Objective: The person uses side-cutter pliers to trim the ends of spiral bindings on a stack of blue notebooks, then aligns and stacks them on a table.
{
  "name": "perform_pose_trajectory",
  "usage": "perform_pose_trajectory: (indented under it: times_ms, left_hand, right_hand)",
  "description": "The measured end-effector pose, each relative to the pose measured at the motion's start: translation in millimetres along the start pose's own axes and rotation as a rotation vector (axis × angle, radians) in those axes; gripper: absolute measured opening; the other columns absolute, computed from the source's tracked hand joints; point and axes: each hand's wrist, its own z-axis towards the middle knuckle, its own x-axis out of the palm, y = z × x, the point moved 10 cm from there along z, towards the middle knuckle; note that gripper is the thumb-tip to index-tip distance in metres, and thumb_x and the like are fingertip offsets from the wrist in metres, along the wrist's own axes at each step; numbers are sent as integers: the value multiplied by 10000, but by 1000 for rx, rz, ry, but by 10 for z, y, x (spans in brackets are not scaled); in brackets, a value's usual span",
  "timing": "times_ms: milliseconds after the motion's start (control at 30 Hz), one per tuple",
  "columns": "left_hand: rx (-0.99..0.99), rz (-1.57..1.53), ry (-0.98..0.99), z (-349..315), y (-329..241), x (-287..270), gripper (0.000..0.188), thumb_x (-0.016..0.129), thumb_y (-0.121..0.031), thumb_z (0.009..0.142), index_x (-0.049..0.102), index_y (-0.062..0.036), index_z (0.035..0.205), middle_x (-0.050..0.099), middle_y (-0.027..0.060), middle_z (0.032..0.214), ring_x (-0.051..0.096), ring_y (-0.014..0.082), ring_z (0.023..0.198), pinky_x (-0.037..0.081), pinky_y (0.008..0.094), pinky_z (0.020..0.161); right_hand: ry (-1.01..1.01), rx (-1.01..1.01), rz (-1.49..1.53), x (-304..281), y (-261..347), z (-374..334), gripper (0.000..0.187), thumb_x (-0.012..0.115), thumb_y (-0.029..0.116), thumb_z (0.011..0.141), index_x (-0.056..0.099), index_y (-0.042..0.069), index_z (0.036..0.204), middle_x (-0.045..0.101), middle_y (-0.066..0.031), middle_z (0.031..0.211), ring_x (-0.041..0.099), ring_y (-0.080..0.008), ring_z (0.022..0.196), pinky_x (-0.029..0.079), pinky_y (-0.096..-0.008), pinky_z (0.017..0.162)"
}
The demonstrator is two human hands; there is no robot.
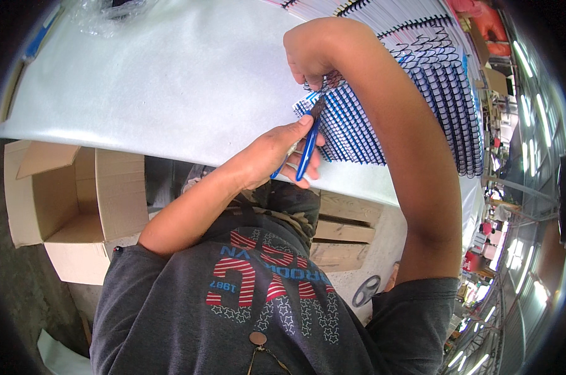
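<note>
My left hand [289, 152] is closed around blue-handled cutting pliers [307, 149]. Their dark jaws touch the near-left corner of a block of spiral-bound books [352, 125], packed with rows of dark coils showing. Bent sharply at the wrist, my right hand [312, 55] reaches over that same corner. Its fingers curl down and pinch at a coil end just beyond the plier jaws. The exact grip is partly hidden behind the fingers. My right forearm passes over the books and covers part of them.
The white tabletop [152, 81] carries crumpled clear plastic [111, 15] at the far left. More coil-bound books [389, 19] stand at the back right. Below the table's front edge are an open cardboard box [74, 194] at left and a wooden pallet [342, 232].
</note>
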Motion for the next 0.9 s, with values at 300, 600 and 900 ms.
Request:
perform_pose_trajectory:
  times_ms: [300, 600, 900]
  left_hand:
    - [10, 43, 27, 21, 20, -14, 570, 247, -530, 954, 502, -31, 1056, 530, 76, 789, 569, 203, 680, 498, 335, 582]
    - [11, -24, 57, 22, 21, -34, 582, 236, -531, 954, 495, -24, 1076, 530, 89, 790, 581, 225, 727, 510, 350, 635]
    - [20, -1, 69, 11, -37, 63, 646, 241, -556, 944, 469, 2, 1177, 603, 154, 984, 610, 264, 949, 500, 322, 680]
  right_hand:
    - [-20, -79, 21, 0, 9, -3, 268, 671, -47, 665, 687, 17, 925, 677, -127, 846, 645, -219, 730, 515, -313, 606]
    - [-44, -59, 7, -15, -3, -23, 251, 667, -55, 658, 688, 8, 900, 677, -128, 821, 645, -206, 700, 512, -303, 584]
    - [-75, -92, 40, -70, 1, -68, 232, 674, -44, 656, 687, 9, 882, 674, -123, 792, 642, -203, 678, 514, -308, 581]
